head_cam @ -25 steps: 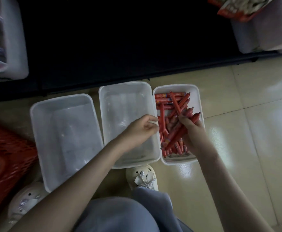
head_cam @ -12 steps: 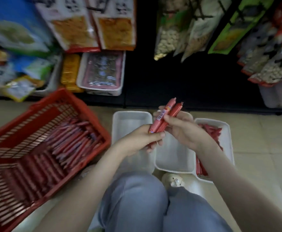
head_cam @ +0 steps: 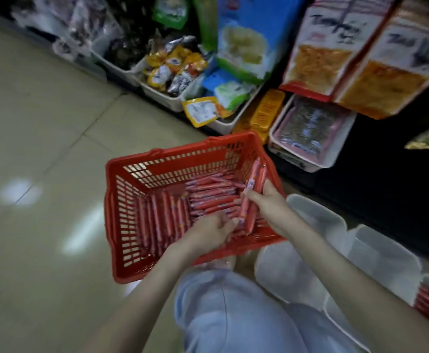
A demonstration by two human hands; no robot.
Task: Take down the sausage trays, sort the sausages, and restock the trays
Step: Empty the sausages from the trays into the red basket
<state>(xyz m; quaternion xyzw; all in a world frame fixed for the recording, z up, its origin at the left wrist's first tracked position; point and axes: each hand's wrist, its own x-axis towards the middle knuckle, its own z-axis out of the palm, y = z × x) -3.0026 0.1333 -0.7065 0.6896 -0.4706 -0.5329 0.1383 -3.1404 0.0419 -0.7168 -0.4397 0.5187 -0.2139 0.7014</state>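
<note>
2 sausages [head_cam: 255,184] upright in right hand [head_cam: 266,205]; left hand [head_cam: 214,230] over basket [head_cam: 137,225].

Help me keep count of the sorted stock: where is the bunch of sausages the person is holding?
In the head view, the right hand grips the sausage bunch over the red basket's right end, beside the left hand.

The floor [head_cam: 42,149] was pale glossy tile, catching light spots. Dark shelving [head_cam: 386,187] held packaged snacks [head_cam: 320,47] above it.
</note>
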